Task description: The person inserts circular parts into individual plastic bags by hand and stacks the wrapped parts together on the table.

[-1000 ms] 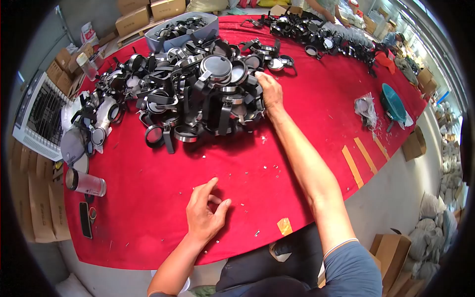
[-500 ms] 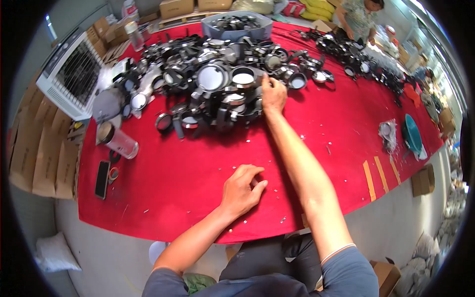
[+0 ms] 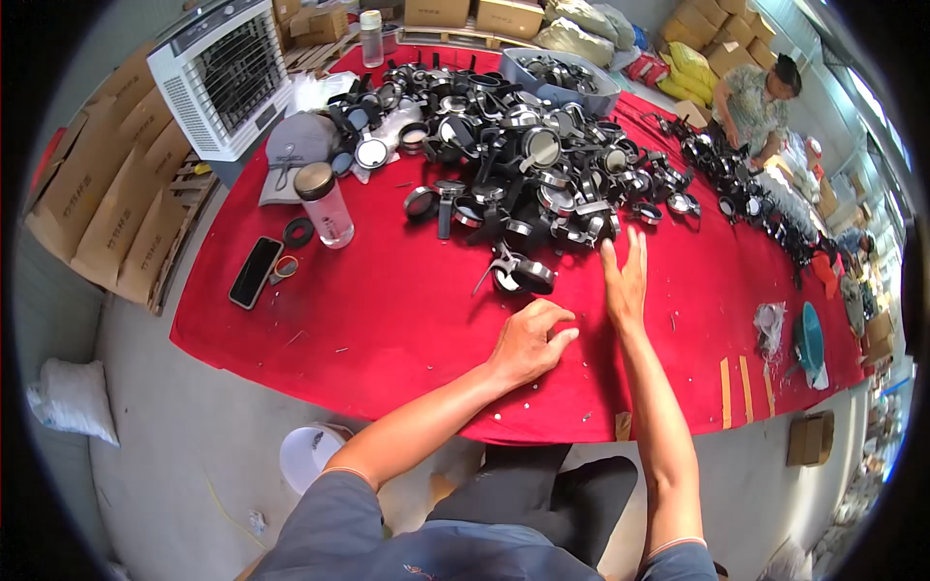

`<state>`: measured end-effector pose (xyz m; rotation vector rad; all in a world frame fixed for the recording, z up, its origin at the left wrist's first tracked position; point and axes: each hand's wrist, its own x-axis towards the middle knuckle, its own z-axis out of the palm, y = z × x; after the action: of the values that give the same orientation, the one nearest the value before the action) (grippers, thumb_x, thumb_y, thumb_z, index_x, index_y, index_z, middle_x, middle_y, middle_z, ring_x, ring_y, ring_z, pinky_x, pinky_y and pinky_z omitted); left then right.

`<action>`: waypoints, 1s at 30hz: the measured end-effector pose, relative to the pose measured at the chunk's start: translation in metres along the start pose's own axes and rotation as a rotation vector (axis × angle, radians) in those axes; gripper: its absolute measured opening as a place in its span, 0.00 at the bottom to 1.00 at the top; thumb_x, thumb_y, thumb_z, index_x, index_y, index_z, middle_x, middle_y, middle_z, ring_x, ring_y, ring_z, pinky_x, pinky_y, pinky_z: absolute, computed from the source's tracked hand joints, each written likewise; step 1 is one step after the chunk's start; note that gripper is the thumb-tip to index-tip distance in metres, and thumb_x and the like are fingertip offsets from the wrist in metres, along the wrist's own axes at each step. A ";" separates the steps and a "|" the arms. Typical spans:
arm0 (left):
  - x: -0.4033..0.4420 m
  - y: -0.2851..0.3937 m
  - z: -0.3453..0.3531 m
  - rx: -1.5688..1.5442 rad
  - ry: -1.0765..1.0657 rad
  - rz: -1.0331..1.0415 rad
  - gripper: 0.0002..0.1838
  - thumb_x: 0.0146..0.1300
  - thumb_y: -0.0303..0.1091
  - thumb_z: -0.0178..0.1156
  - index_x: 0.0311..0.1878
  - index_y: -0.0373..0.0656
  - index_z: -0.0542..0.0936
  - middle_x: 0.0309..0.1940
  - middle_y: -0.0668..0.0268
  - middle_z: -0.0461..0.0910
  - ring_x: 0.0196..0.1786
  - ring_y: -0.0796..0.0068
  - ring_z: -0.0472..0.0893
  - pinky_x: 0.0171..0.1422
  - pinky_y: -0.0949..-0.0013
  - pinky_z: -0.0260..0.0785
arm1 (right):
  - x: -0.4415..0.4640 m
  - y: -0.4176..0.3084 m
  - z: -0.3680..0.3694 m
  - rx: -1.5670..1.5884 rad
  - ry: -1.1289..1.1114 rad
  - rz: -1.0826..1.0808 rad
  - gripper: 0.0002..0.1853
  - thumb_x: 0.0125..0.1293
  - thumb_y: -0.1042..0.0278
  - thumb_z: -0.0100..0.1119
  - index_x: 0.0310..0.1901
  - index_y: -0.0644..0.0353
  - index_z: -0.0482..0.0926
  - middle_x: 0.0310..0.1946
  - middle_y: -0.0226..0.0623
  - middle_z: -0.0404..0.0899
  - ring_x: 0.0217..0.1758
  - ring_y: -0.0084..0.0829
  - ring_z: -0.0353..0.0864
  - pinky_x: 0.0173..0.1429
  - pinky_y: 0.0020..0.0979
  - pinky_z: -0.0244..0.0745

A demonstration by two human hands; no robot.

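A heap of round black-and-silver parts with handles lies on the red cloth. My right hand is at the near right edge of this heap, fingers stretched out and holding nothing visible. My left hand hovers over or rests on the cloth, fingers loosely bent, thumb apart, with nothing in it. Just beyond the left hand, a few of the round parts lie tipped at the heap's near side. Their exact kind is not clear.
On the left are a glass bottle, a phone, a tape roll and a grey cap. A blue-grey bin of parts stands behind the heap. Another person works at the far right, near a teal basin.
My right hand has drawn back from the heap and its fingers have straightened. Some parts now lie closer to me at the heap's near side. The view has shifted left.
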<state>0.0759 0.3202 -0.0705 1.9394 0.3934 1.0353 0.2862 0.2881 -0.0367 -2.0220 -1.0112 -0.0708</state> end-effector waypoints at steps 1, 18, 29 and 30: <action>0.002 0.001 -0.004 -0.025 0.068 0.040 0.11 0.63 0.30 0.73 0.46 0.36 0.86 0.42 0.56 0.86 0.39 0.63 0.87 0.45 0.62 0.81 | -0.015 -0.002 -0.006 -0.019 -0.029 0.001 0.44 0.77 0.37 0.56 0.81 0.63 0.61 0.83 0.61 0.52 0.87 0.56 0.51 0.87 0.49 0.49; 0.260 -0.217 -0.249 1.466 0.037 -0.081 0.10 0.52 0.37 0.73 0.37 0.44 0.89 0.40 0.53 0.89 0.44 0.48 0.89 0.51 0.48 0.83 | -0.132 -0.018 -0.004 -0.551 -0.357 -0.029 0.52 0.74 0.25 0.45 0.82 0.66 0.57 0.85 0.58 0.47 0.90 0.54 0.39 0.89 0.58 0.32; 0.285 -0.313 -0.272 1.839 0.039 -0.221 0.09 0.71 0.36 0.60 0.41 0.51 0.90 0.42 0.65 0.89 0.42 0.62 0.92 0.42 0.58 0.83 | -0.131 -0.022 -0.012 -0.508 -0.340 -0.047 0.50 0.75 0.26 0.45 0.81 0.66 0.59 0.83 0.60 0.50 0.88 0.57 0.44 0.88 0.60 0.37; 0.289 -0.319 -0.276 1.825 0.008 -0.251 0.10 0.72 0.37 0.59 0.42 0.51 0.90 0.38 0.66 0.90 0.42 0.62 0.92 0.41 0.57 0.84 | -0.131 -0.021 -0.012 -0.508 -0.342 -0.040 0.50 0.75 0.26 0.45 0.81 0.66 0.59 0.83 0.60 0.50 0.88 0.57 0.44 0.88 0.60 0.37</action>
<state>0.0700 0.8299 -0.1088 3.1589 2.0180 0.3248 0.1872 0.2039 -0.0661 -2.5333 -1.3510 -0.0012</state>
